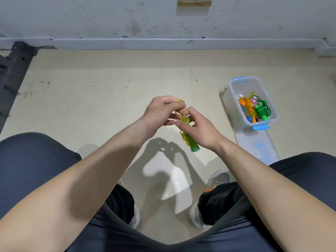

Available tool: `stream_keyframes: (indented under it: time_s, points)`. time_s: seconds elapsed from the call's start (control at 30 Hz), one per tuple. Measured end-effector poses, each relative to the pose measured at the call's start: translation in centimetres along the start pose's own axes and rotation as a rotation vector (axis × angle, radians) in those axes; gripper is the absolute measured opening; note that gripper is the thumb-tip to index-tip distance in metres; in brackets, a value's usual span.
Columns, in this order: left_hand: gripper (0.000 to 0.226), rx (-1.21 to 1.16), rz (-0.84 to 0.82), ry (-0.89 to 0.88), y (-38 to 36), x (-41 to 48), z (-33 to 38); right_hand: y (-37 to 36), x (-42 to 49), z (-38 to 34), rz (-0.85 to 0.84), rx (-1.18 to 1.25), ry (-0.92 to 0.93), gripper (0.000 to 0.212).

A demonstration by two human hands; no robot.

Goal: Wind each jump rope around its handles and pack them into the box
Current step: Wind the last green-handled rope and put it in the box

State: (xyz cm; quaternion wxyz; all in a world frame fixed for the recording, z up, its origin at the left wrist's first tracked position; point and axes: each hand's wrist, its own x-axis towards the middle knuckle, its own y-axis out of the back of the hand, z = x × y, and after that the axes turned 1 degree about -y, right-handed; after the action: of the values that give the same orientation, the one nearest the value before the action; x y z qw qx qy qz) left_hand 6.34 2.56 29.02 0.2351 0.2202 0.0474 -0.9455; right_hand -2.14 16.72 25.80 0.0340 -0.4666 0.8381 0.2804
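Observation:
I hold a jump rope with green handles (192, 144) and a yellow cord above the floor, in the middle of the view. My right hand (199, 129) grips the handles, which have cord wound round them. My left hand (161, 111) pinches a loose loop of the yellow cord (179, 110) just above the handles. A clear plastic box (236, 99) with blue latches stands on the floor to the right. Inside it lie wound jump ropes, one green (261, 110) and one orange with yellow cord (245, 107).
The box's clear lid (254, 146) lies on the floor just in front of the box. My knees and shoes frame the bottom of the view. A grey wall with a skirting runs along the back. A dark metal frame (12, 70) stands at far left.

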Motion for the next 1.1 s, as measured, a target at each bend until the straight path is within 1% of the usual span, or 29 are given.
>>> stream_keyframes:
  time_s: [0.07, 0.2, 0.3, 0.37, 0.43, 0.53, 0.67, 0.73, 0.83, 0.97, 1.07, 1.1]
  points:
    - [0.010, 0.054, -0.008, -0.060, -0.2, 0.0, 0.6, 0.3, 0.2, 0.0, -0.020, 0.074, -0.016, 0.026]
    - [0.010, 0.070, -0.031, -0.145, 0.0, -0.1, 2.7, 1.7, 0.1, -0.4, -0.120, 0.286, -0.034, 0.044]
    - [0.011, 0.069, -0.060, -0.157, -0.2, 0.1, 4.4, 3.0, -0.1, -1.0, -0.177, 0.411, -0.079, 0.046]
    - [0.014, 0.080, -0.078, -0.168, -0.5, 0.4, 5.7, 3.8, 0.0, -1.3, -0.173, 0.508, -0.113, 0.051]
    - [0.015, 0.103, -0.115, -0.178, -0.9, 0.7, 7.1, 4.9, 0.1, -1.6, -0.141, 0.545, -0.131, 0.054]
    - [0.016, 0.141, -0.173, -0.197, -1.8, 1.2, 9.3, 7.2, 0.1, -2.5, -0.096, 0.475, -0.109, 0.051]
    - [0.018, 0.077, -0.156, -0.219, -3.4, 3.2, 11.8, 11.6, 0.4, -2.8, -0.073, 0.317, -0.081, 0.045]
    - [0.018, 0.028, -0.146, -0.214, -4.6, 4.7, 12.7, 14.3, 0.8, -2.3, -0.045, 0.292, -0.095, 0.037]
    - [0.018, 0.001, -0.131, -0.209, -6.9, 7.3, 13.5, 18.3, 1.6, -0.8, 0.040, 0.260, -0.132, 0.036]
    - [0.013, 0.065, -0.070, -0.209, -10.6, 11.8, 13.2, 23.2, 2.3, 1.8, 0.135, 0.208, -0.188, 0.036]
    - [0.018, 0.124, -0.017, -0.221, -14.0, 15.6, 12.2, 25.9, 2.9, 4.7, 0.203, 0.187, -0.228, 0.034]
    - [0.015, 0.142, -0.012, -0.222, -15.2, 16.9, 11.8, 26.6, 3.4, 6.0, 0.230, 0.187, -0.243, 0.035]
